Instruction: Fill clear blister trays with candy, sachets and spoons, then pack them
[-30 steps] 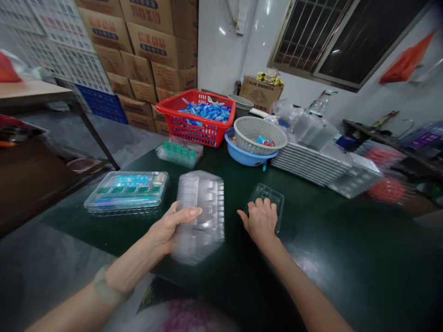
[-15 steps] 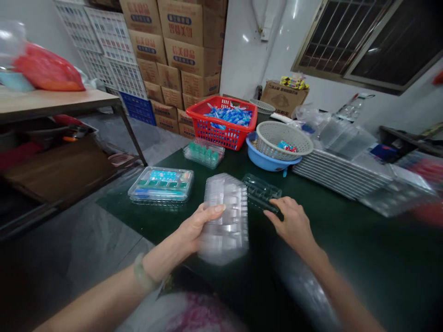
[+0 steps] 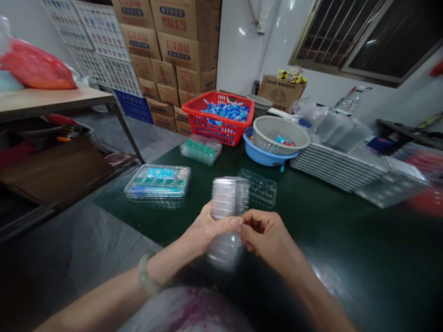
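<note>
A stack of nested clear plastic trays (image 3: 226, 198) is held upright over the table in my left hand (image 3: 207, 230), with the thumb across its near face. My right hand (image 3: 272, 237) is closed in a pinch at the stack's right edge, beside the left thumb. Whether it has separated a tray from the stack is hard to make out. Just behind, a single clear tray (image 3: 266, 190) lies on the dark green tabletop (image 3: 297, 203). Left of my hands sit filled clear boxes (image 3: 159, 182), stacked, with green and blue items inside.
Farther back are a clear tray with green pieces (image 3: 200, 150), a red basket (image 3: 218, 131) of blue packets, and a grey colander (image 3: 282, 133) on a blue basin (image 3: 266, 157). A long row of nested clear trays (image 3: 332, 170) lines the right side. Cartons (image 3: 187, 50) stand behind.
My right hand has let go of the single tray, which now lies on the table, and has moved left to the stack. The stack has turned in my left hand.
</note>
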The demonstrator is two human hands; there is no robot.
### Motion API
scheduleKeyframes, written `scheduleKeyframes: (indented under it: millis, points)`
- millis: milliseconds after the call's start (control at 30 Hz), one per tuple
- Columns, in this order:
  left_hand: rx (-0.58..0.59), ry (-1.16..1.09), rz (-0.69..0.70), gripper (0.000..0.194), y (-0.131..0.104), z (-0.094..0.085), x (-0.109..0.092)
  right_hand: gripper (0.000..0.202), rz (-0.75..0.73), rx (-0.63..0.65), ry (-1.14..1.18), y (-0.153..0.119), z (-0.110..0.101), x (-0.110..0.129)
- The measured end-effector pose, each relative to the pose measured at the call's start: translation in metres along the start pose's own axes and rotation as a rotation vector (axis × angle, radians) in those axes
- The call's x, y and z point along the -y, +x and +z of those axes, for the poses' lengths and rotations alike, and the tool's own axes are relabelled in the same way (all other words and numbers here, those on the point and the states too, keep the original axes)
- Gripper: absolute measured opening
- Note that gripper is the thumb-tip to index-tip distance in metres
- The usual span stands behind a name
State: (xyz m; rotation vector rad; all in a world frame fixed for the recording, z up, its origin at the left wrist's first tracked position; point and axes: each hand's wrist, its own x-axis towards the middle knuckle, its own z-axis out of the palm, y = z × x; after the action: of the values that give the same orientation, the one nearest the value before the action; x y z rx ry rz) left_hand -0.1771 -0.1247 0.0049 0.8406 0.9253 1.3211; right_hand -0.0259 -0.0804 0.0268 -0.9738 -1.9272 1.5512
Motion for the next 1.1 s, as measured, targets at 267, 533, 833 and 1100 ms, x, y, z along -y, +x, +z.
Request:
scheduleKeyframes:
  millis: [267, 533, 833, 1100]
  points:
    - [-0.069, 0.156, 0.073, 0.046, 0.003, 0.002, -0.005, 0.014, -0.246, -0.279, -0.241, -0.015, 0.019, 0.008]
    - [-0.461, -0.178, -0.189, 0.044, 0.009, -0.025, -0.015, 0.014, -0.120, -0.643, 0.506, -0.047, -0.071, -0.037]
    - [-0.505, -0.212, -0.217, 0.042, 0.013, -0.024, -0.006, 0.013, 0.175, -1.079, 1.017, -0.007, -0.108, -0.117]
    - [-0.503, -0.170, -0.223, 0.037, 0.013, -0.020, -0.004, 0.019, 0.185, -0.976, 0.985, 0.030, -0.117, -0.113]
